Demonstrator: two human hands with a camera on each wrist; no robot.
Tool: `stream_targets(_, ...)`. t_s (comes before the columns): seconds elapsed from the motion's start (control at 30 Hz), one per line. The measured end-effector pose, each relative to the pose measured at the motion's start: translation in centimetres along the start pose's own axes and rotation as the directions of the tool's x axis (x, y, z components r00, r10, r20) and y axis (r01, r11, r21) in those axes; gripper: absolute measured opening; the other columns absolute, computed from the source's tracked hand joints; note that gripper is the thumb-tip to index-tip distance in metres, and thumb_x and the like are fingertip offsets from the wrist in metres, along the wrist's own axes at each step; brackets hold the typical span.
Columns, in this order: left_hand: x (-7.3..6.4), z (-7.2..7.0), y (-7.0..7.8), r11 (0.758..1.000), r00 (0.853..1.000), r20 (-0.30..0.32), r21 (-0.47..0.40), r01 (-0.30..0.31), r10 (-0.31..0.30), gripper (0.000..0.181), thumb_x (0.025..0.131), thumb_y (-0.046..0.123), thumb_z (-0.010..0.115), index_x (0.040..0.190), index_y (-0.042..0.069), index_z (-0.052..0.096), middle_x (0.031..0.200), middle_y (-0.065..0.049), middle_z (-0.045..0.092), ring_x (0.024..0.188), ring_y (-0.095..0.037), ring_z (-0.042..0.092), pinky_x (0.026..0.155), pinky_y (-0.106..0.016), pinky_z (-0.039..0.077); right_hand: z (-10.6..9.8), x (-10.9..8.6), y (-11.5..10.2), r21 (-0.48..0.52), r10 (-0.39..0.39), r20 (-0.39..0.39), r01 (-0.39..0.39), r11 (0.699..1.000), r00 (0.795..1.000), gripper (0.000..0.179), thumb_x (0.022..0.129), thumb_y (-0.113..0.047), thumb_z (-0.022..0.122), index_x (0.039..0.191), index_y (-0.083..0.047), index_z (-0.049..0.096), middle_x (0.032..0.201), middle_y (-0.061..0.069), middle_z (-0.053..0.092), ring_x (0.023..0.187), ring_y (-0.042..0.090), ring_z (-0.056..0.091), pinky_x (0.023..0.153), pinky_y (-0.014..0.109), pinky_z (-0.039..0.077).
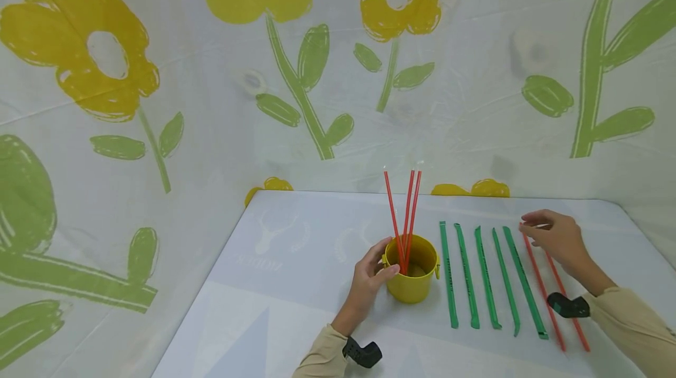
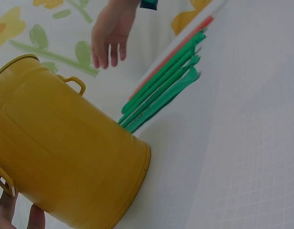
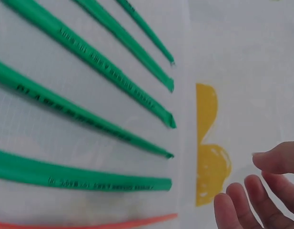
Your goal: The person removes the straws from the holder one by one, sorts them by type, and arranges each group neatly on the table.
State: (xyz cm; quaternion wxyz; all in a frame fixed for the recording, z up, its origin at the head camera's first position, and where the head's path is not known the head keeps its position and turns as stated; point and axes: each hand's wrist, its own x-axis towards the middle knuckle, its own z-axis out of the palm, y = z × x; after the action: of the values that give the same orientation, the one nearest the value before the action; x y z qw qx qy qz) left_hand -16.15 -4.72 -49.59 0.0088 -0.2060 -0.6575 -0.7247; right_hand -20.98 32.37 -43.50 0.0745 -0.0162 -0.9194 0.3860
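- Red straws point(image 1: 409, 208), three together, lean in the yellow bucket point(image 1: 409, 291), just right of the left hand point(image 1: 364, 281), which grips the bucket's left side, thumb at the rim.
- Further right, I see five green wrapped strips point(image 1: 487, 278) side by side on the table point(image 1: 296, 284).
- Right of those lie two loose red straws point(image 1: 543, 290). I judge them light, thin and fairly stiff, smooth enough to slip or roll, and easily kinked if squeezed; I'd pinch one lightly near its far end.
- Over their far ends hovers the right hand point(image 1: 560, 243), thumb and fingers apart; the right wrist view shows nothing pinched, though I can't tell whether a fingertip touches a straw.
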Motion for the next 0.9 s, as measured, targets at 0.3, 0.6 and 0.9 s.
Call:
stream_targets(0.3,-0.1,-0.1,0.2,1.0,1.0,-0.002,-0.009,-0.007,0.007,0.053,0.092,0.017,0.058,0.142,0.009,0.041,0.14,-0.001,0.047,0.125,-0.021,0.045,0.098,-0.034,0.041,0.5,-0.5,-2.7,0.071,-0.098,-0.037,0.1,0.992,0.995,0.035,0.091,-0.022,0.063,0.111,0.007,0.06,0.102,0.025,0.062,0.068,-0.005,0.057,0.057,0.019,0.051)
stream_targets(0.6,-0.1,-0.2,0.2,1.0,1.0,0.001,-0.018,0.01,-0.01,0.051,0.093,0.018,0.058,0.142,0.015,0.043,0.141,-0.002,0.046,0.126,-0.022,0.045,0.099,-0.033,0.04,1.3,-0.9,-5.2,0.15,-0.149,-0.021,0.151,0.977,0.989,0.033,0.091,-0.022,0.063,0.11,0.005,0.06,0.104,0.022,0.061,0.074,-0.002,0.059,0.061,0.017,0.051)
stream_targets(0.9,-0.1,-0.1,0.1,1.0,1.0,0.006,-0.019,0.007,-0.007,0.052,0.093,0.018,0.058,0.142,0.013,0.043,0.14,0.001,0.047,0.126,-0.02,0.045,0.099,-0.034,0.04,2.3,-1.4,-7.8,0.218,-0.178,-0.026,0.179,0.959,0.984,0.03,0.091,-0.02,0.064,0.11,0.003,0.061,0.1,0.015,0.062,0.077,0.0,0.06,0.064,0.02,0.053)
